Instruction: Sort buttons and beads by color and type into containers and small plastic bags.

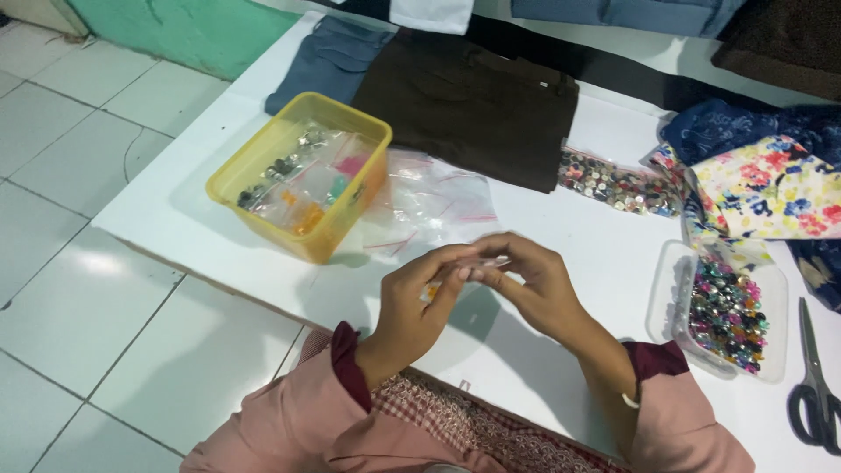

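Currently: small clear bag (484, 263), pinched between both my hands.
Left hand (419, 302) and right hand (533, 285) closed on it, above table's (210, 197) near edge; yellow tub (300, 175) toward left edge.

Scissors (816, 385) cut off at edge

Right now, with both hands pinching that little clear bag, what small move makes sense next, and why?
Probably pull the small clear bag open: the left hand and right hand both pinch it above the white table.
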